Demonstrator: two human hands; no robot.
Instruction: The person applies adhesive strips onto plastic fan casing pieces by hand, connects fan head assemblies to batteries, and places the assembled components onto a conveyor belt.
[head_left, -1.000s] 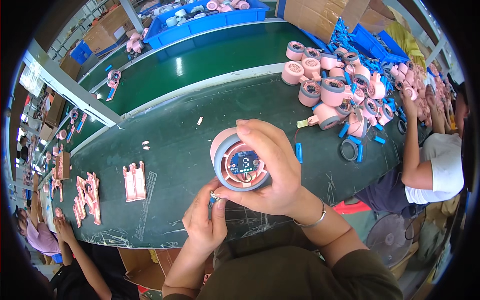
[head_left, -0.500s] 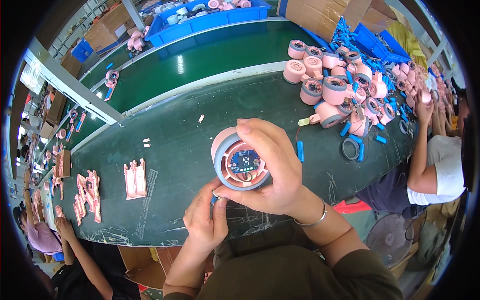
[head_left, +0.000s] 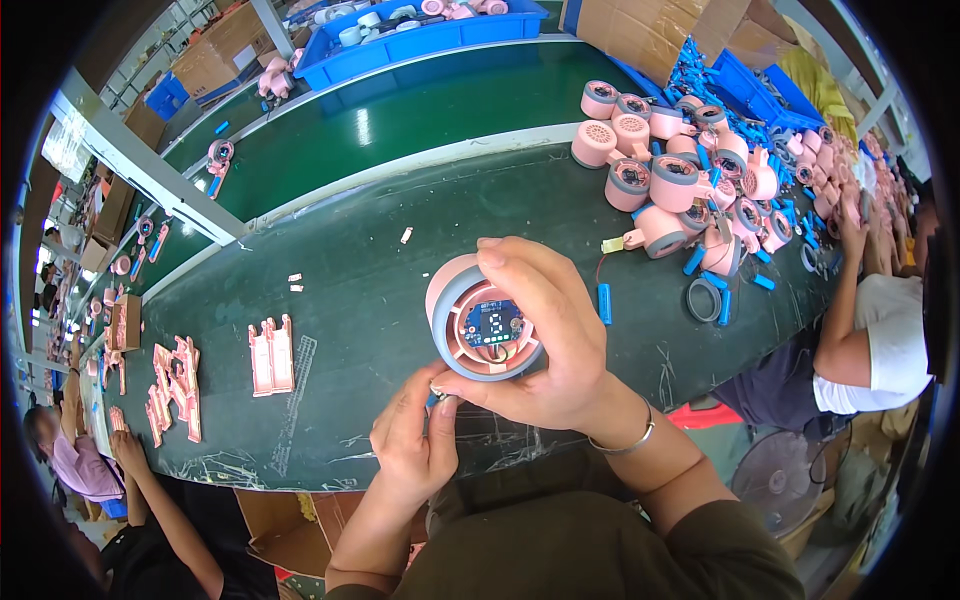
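Note:
My right hand point(head_left: 560, 345) grips a round pink fan housing point(head_left: 449, 284) with a grey ring around its rim. The housing's open face is turned up, showing a blue circuit board point(head_left: 488, 334) with a lit display and thin wires below it. Just under the ring, my left hand point(head_left: 415, 430) pinches a small part close to my right thumb. A bit of blue and something pale show between those fingertips; the rest is hidden.
At the right lies a heap of pink housings point(head_left: 675, 180) among blue cylindrical batteries point(head_left: 604, 304). A loose grey ring point(head_left: 703, 299) rests before it. Pink shell pieces point(head_left: 271, 358) lie at left. Co-workers' arms point(head_left: 165, 515) reach in from both sides. Beyond runs a green belt point(head_left: 420, 110).
My hands and the housing keep nearly the same pose. The whole view has shifted very slightly. At the right, a co-worker's hand has moved a little.

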